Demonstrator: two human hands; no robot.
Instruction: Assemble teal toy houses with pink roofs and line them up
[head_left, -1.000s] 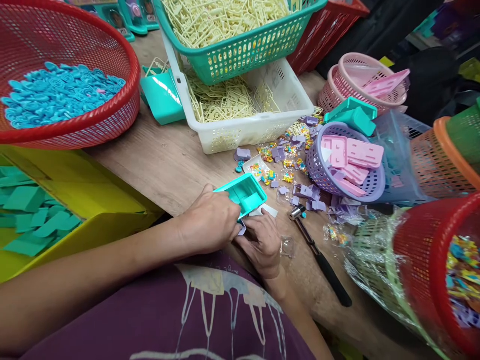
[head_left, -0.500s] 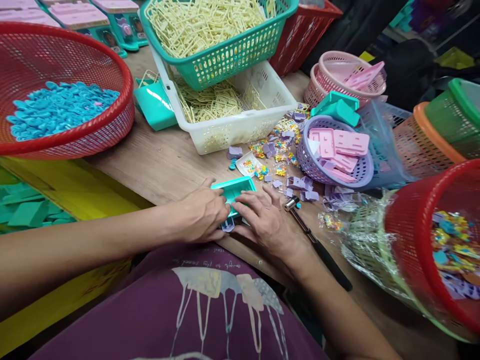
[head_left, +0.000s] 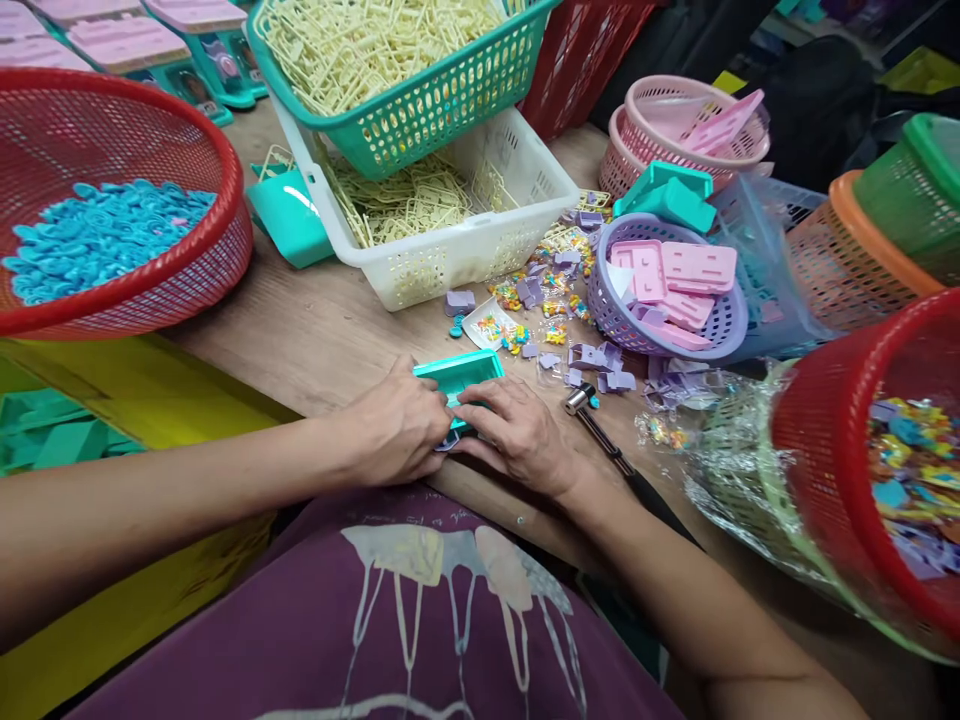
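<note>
At the table's near edge both hands grip a turquoise plastic box [head_left: 459, 376], its hollow side facing up. My left hand [head_left: 409, 420] is closed on the box's left and near side, fingers bent over the rim. My right hand [head_left: 517, 430] holds the right and near side, its fingertips close to those of the left. A bit of a purple plastic piece [head_left: 448, 441] shows under the near wall, mostly hidden by the fingers. Right of my right hand lies a hammer [head_left: 600, 425] with a metal head and black grip.
Beyond the box lie a white scoop [head_left: 484, 325], purple pieces [head_left: 596, 360] and small colourful packets. A white basket [head_left: 450, 255] carries a green basket [head_left: 450, 110] of cream parts. Red baskets [head_left: 238, 200] flank both sides; a purple basket [head_left: 600, 290] holds pink parts.
My right fingers have drawn in closer to my left hand at the near side of the box, and the purple piece is more covered. The whole view has shifted slightly.
</note>
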